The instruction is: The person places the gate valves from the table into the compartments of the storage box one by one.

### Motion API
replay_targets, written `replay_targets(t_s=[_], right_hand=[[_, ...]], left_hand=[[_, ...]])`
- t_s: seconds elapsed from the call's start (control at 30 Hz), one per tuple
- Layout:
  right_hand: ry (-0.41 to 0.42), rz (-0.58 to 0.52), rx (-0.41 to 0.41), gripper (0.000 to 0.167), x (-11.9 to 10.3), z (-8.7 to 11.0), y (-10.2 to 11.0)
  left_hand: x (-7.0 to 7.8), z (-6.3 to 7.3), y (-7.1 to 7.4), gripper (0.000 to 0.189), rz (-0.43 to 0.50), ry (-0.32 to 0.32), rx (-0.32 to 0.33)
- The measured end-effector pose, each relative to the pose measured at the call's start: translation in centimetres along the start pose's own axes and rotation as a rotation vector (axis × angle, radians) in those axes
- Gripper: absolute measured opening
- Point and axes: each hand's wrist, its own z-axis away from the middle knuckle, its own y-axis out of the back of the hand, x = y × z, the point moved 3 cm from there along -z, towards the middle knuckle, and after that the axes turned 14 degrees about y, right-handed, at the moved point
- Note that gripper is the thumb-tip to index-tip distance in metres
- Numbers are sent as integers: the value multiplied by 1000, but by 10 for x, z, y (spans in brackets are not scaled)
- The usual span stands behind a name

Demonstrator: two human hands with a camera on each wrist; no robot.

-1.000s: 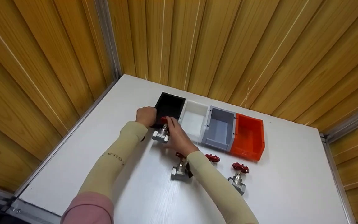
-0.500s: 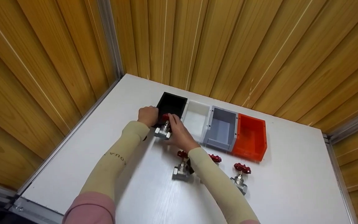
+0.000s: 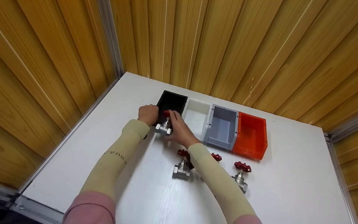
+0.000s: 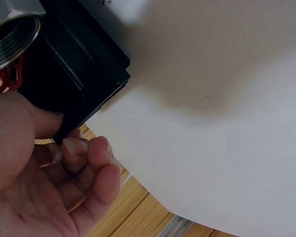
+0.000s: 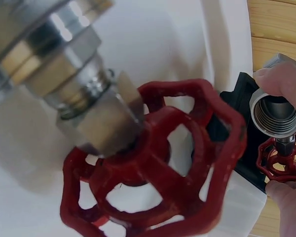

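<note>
Looking just left of the middle of the head view, we see the right hand [image 3: 180, 132] with its fingers closed round a valve [image 3: 164, 128], holding it at the near end of the black bin [image 3: 172, 101]. The valve's red wheel points up the frame over the bin, its metal body nearer us; we cannot tell whether it touches the bin. Just to its left, the left hand [image 3: 148, 114] pinches the bin's edge; in the left wrist view we find its thumb against the black wall, its other fingers curled below.

Rightward from the black bin we count a white bin [image 3: 196, 116], a grey bin [image 3: 221, 124] and an orange bin [image 3: 250, 137], side by side in a row on the white bench [image 3: 291, 174]. Below the middle of the frame stands a near valve [image 3: 182, 171]; right of it, the right forearm hides most of a middle valve [image 3: 216, 157], and a right valve [image 3: 240, 177] stands lower right. Wooden panelling [image 3: 228, 46] fills the top.
</note>
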Motion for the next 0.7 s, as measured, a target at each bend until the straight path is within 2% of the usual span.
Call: replay_targets(t_s=[0.2,0.7], right_hand=[[5,17,-2,115,3,-5,0],[-16,16,35,113,13,-13,1]], left_hand=[[0,-1,1,24,-1,1,-30],[-2,-1,-1,21,-8,-7,-10]])
